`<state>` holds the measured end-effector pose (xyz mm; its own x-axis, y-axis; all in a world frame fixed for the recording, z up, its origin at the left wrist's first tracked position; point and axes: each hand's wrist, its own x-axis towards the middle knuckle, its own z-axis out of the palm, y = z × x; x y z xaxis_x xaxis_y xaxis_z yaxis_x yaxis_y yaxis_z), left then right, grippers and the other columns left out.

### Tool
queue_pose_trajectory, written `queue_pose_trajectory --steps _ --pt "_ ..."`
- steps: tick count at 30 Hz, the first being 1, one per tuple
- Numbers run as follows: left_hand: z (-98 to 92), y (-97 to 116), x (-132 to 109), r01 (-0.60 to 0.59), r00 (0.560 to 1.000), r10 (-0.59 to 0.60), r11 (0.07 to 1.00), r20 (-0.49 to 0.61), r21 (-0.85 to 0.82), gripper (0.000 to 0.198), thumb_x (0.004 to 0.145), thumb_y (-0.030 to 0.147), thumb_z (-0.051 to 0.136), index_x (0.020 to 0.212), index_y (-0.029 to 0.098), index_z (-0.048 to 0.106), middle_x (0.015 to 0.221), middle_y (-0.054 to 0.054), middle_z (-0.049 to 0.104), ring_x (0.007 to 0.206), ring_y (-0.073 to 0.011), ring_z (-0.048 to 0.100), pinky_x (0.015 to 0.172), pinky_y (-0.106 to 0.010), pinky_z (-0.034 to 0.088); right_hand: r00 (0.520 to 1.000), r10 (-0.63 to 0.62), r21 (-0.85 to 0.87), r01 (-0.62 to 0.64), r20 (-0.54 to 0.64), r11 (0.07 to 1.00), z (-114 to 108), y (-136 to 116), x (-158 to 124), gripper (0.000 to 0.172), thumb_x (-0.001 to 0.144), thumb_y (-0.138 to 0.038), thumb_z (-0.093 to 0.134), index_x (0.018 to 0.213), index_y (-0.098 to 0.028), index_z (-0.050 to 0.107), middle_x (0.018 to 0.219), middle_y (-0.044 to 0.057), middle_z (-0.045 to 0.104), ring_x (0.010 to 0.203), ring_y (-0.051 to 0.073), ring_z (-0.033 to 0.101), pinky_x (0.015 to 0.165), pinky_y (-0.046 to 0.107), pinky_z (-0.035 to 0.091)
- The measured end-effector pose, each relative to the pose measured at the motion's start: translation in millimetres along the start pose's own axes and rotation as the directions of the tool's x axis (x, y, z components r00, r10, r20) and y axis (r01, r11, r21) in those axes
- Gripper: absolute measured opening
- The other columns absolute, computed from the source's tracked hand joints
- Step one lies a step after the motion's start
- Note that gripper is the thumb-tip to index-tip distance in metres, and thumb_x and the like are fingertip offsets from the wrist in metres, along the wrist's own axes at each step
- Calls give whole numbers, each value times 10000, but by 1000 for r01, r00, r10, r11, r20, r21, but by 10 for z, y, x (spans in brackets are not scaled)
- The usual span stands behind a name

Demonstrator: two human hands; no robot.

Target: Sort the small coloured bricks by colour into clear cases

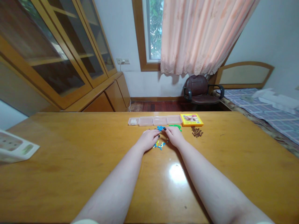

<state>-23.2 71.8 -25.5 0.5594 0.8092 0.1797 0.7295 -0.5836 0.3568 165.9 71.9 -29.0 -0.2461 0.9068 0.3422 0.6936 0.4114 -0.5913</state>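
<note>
My left hand (149, 139) rests over the table, its dark-nailed fingers stretched toward a small pile of blue toy-brick pieces (160, 128). From the other side, my right hand (174, 135) reaches in with a fingertip at the edge of that blue pile. No held piece shows in either hand. Below and between the hands lie mixed blue, yellow and white pieces (161, 145), partly covered by my left fingers. Green pieces (177, 127) sit just behind my right hand, which hides some of them. Brown pieces (197, 132) form a separate pile farther right.
Clear plastic trays (160, 120) stand in a row behind the piles, ending at a yellow box (192, 119). A white power strip or similar device (17, 146) is at the left of the wooden table (93, 133). Beyond the table are an office chair (198, 88) and a bed.
</note>
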Motion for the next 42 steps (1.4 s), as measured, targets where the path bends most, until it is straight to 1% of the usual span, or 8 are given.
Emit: queue_pose_trajectory --steps 6,11,16,23,27,31,35,42 --pt "1 -26 10 25 995 -26 1000 -99 -10 330 828 152 466 1067 219 684 1097 -31 687 1024 -188 607 965 -349 441 971 162 24 -160 -176 987 -11 46 1 487 935 -399 324 680 -169 668 672 68 676 662 178 599 623 253 365" --pt "5 5 7 -97 994 95 994 -52 -47 352 792 75 474 942 268 728 1075 0 682 1031 -171 586 970 -344 418 970 229 144 -216 -83 966 -1 23 -24 597 929 -477 286 479 -185 548 491 32 583 523 145 550 534 241 335" --pt "30 64 -3 -244 968 248 966 44 -80 322 794 97 511 887 304 739 1039 12 679 988 -167 580 950 -350 405 969 246 141 -238 -37 961 3 0 -28 640 915 -552 291 433 -191 511 440 20 547 457 133 504 497 243 305" --pt "1 46 -6 -216 976 218 972 5 -96 297 776 73 518 781 269 742 975 5 680 946 -166 584 909 -330 416 975 195 114 -207 107 972 -3 -35 -43 622 905 -535 358 434 -183 560 438 26 570 466 134 528 517 244 331" --pt "-28 70 -9 -227 973 230 965 5 -134 295 751 54 526 668 250 730 894 5 680 893 -155 590 884 -315 428 982 162 148 -176 100 973 13 -17 -44 586 911 -503 361 486 -178 601 492 25 608 503 135 553 531 237 339" --pt "-12 68 -8 -231 972 235 962 13 -147 298 749 59 530 713 266 741 949 11 683 923 -154 590 909 -320 425 991 132 172 -136 35 976 27 19 -34 527 922 -427 344 553 -177 625 546 19 626 560 137 573 556 227 348" --pt "24 37 0 -204 978 208 971 22 -125 310 772 84 514 814 286 746 989 11 681 939 -156 588 931 -334 423 983 182 158 -177 -17 971 27 33 -25 557 926 -441 313 521 -178 590 519 21 598 541 138 555 545 231 339" --pt "8 42 1 -154 988 152 985 -32 -80 338 779 62 486 889 267 731 998 6 677 960 -167 580 931 -335 427 986 165 133 -165 14 977 4 5 -21 535 913 -424 324 515 -180 584 531 28 611 556 146 564 564 238 347"
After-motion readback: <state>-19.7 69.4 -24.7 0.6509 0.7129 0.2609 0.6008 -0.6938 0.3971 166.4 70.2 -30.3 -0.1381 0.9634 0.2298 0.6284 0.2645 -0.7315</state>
